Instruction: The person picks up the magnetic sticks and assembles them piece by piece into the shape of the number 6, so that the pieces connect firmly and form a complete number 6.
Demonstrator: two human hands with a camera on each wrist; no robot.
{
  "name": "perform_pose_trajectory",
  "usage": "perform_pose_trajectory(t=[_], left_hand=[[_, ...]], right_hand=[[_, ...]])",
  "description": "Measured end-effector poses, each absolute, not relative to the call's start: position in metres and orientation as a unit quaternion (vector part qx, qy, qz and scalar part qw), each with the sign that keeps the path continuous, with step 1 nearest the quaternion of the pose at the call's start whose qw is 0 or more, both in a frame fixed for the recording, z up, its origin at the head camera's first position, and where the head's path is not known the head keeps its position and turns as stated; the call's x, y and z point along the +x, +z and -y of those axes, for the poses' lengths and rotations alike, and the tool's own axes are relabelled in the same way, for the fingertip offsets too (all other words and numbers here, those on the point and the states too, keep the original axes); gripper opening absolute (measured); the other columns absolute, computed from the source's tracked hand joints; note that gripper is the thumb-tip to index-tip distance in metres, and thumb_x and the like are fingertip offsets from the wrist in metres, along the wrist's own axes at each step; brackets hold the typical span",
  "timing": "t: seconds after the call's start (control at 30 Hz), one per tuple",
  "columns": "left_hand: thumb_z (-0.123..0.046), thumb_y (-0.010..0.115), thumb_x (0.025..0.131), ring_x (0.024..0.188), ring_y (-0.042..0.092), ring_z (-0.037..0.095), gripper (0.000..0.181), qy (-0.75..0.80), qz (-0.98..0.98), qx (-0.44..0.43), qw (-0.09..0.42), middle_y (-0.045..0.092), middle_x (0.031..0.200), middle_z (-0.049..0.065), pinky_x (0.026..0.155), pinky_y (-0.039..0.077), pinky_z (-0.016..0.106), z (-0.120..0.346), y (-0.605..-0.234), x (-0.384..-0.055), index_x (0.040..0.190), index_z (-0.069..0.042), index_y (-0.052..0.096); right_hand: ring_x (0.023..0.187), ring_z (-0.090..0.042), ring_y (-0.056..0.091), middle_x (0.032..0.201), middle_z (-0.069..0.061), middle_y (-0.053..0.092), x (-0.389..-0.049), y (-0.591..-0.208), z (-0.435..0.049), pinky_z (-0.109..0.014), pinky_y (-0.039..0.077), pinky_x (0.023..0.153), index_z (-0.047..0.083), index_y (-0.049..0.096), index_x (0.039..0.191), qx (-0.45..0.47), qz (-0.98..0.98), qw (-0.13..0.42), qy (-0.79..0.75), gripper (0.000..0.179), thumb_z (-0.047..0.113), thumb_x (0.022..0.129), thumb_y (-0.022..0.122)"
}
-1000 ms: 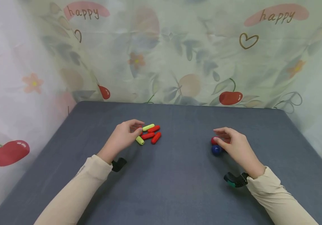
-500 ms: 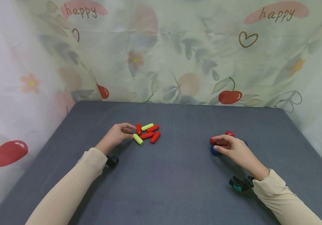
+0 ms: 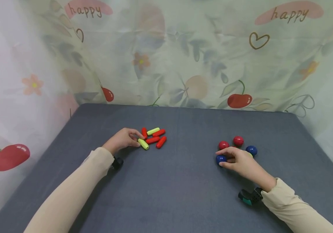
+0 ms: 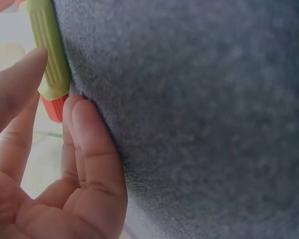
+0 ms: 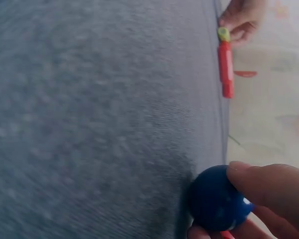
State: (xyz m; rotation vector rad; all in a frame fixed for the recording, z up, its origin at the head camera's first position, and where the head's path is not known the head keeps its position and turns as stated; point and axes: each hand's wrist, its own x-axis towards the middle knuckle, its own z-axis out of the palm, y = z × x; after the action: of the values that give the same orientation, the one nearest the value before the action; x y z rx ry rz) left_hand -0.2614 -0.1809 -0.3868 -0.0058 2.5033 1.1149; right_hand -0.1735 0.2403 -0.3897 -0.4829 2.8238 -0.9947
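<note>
While a dark grey counter (image 3: 169, 187) spreads beneath them, the right hand (image 3: 242, 160) pinches a glossy blue ball (image 3: 220, 159) at its nine o'clock, and a ribbed yellow-green stick (image 3: 144, 145) lies at roughly three o'clock of the left hand (image 3: 122, 139), fingertips at its near end; whether they pinch it, I cannot tell.

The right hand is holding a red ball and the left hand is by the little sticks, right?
Not quite: the ball in the right hand is blue, as the right wrist view shows. The left hand is indeed by the little sticks.
</note>
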Motion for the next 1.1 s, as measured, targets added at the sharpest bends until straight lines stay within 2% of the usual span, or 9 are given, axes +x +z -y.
perform_pose_trajectory(t=[0.2, 0.5, 0.9, 1.0, 1.1], left_hand=[[-0.005, 0.077, 0.081, 0.074, 0.052, 0.016, 0.026, 0.376, -0.905, 0.022, 0.198, 0.063, 0.084, 0.005, 0.064, 0.043, 0.024, 0.180, -0.386, -0.262, 0.106, -0.009, 0.071], [-0.010, 0.079, 0.080, 0.071, 0.050, 0.016, 0.023, 0.352, -0.912, 0.028, 0.208, 0.060, 0.079, 0.004, 0.063, 0.041, 0.025, 0.180, -0.381, -0.261, 0.102, -0.009, 0.070], [-0.011, 0.081, 0.078, 0.079, 0.055, 0.018, 0.013, 0.225, -0.944, 0.083, 0.228, 0.066, 0.089, 0.004, 0.072, 0.047, 0.029, 0.180, -0.360, -0.250, 0.087, -0.010, 0.071], [-0.009, 0.080, 0.079, 0.079, 0.056, 0.018, 0.013, 0.217, -0.942, 0.109, 0.230, 0.066, 0.089, 0.004, 0.072, 0.048, 0.030, 0.177, -0.351, -0.245, 0.089, -0.011, 0.071], [-0.010, 0.078, 0.081, 0.082, 0.058, 0.017, 0.018, 0.251, -0.932, 0.138, 0.224, 0.067, 0.092, 0.004, 0.075, 0.050, 0.031, 0.166, -0.343, -0.237, 0.097, -0.012, 0.072]], right_hand=[[0.096, -0.023, 0.067, 0.112, -0.012, 0.069, -0.173, -0.393, -0.241, -0.036, 0.057, 0.077, 0.009, 0.069, 0.114, -0.167, -0.935, 0.045, -0.310, 0.033, 0.018, 0.083, 0.077], [0.097, -0.025, 0.068, 0.114, -0.014, 0.068, -0.174, -0.389, -0.239, -0.041, 0.056, 0.081, 0.010, 0.070, 0.113, -0.151, -0.934, 0.065, -0.317, 0.034, 0.022, 0.083, 0.077], [0.094, -0.023, 0.068, 0.112, -0.013, 0.070, -0.177, -0.389, -0.239, -0.032, 0.054, 0.074, 0.012, 0.071, 0.113, -0.140, -0.939, 0.076, -0.305, 0.035, 0.025, 0.081, 0.078], [0.095, -0.023, 0.068, 0.112, -0.013, 0.070, -0.178, -0.389, -0.240, -0.035, 0.055, 0.076, 0.012, 0.071, 0.114, -0.138, -0.939, 0.080, -0.306, 0.036, 0.026, 0.082, 0.078], [0.094, -0.023, 0.068, 0.112, -0.013, 0.069, -0.178, -0.390, -0.240, -0.037, 0.056, 0.076, 0.011, 0.071, 0.114, -0.138, -0.939, 0.081, -0.304, 0.036, 0.026, 0.082, 0.078]])
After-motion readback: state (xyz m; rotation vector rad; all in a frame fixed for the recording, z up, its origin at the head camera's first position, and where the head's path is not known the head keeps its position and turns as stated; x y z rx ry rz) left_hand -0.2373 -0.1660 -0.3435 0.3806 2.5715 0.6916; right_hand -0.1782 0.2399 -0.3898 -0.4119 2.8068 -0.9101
